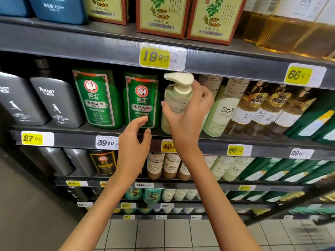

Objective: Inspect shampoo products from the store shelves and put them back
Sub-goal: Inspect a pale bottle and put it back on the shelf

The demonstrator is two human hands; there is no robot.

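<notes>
A pale green pump bottle (pixel 176 98) with a cream pump head stands at the front of the middle shelf (pixel 76 138), just under the shelf above. My right hand (pixel 186 116) is wrapped around its neck and upper body. My left hand (pixel 134 140) hovers lower left of it, fingers apart and holding nothing, in front of a green shampoo bottle (pixel 140 100). The lower part of the pump bottle is hidden behind my right hand.
Another green bottle (pixel 98 98) and two black bottles (pixel 56 102) stand to the left. A pale Spes bottle (pixel 222 109) and amber bottles (pixel 261 107) stand to the right. Boxed shampoo (pixel 161 15) fills the shelf above. Lower shelves hold more bottles; tiled floor (pixel 163 234) lies below.
</notes>
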